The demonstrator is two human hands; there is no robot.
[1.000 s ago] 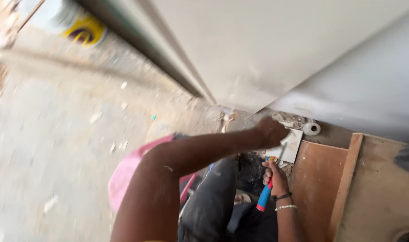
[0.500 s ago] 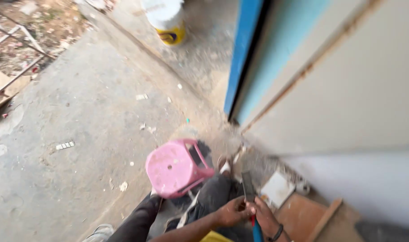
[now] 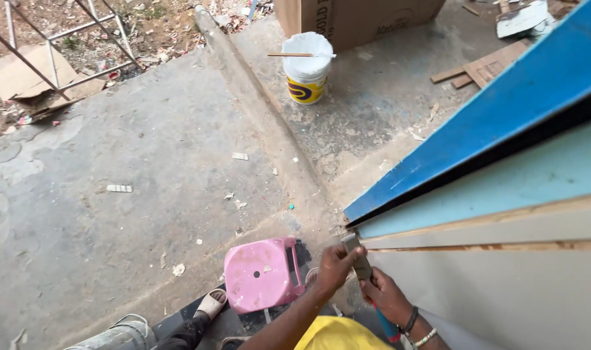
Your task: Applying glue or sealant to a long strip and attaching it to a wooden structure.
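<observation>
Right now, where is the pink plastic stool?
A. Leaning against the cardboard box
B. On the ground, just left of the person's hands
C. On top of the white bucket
B: the pink stool stands on the concrete beside the left hand, far from the white bucket.

Pink stool [image 3: 260, 275], blue panel [image 3: 496, 110]

Most of the scraper [image 3: 359, 262] is buried under the left hand [image 3: 334, 267] and right hand [image 3: 387, 297], so you only get the blade tip and a bit of blue-red handle. The cardboard box [image 3: 354, 18] up top gets chopped by the frame edge. The blue panel [image 3: 490, 116] runs off the right side, and the small white scraps [image 3: 119, 188] on the floor are too tiny to make out.
</observation>
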